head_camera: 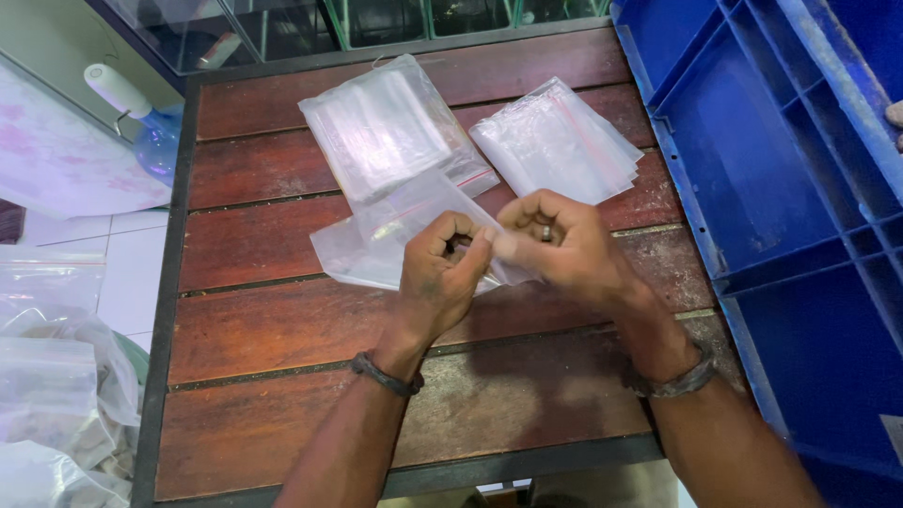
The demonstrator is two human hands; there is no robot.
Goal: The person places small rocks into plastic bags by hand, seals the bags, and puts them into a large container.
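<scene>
Dark wooden slats form the counter [282, 320]. Over its middle, the left hand [442, 273] and right hand [560, 246] pinch one clear zip bag [376, 246], seemingly working its mouth. Beyond that bag, two bag stacks [395, 127] lie untouched; a blue crate [752, 169] stands right.

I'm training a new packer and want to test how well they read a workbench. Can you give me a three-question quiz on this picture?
1. True or false: both hands, the left hand and the right hand, pinch the same clear bag.
2. How many stacks of clear bags lie beyond the hands? A) one B) two C) four
3. What stands to the right of the wooden table?

Key: 1 true. 2 B: the left stack and the right stack. 3 a blue crate.
</scene>
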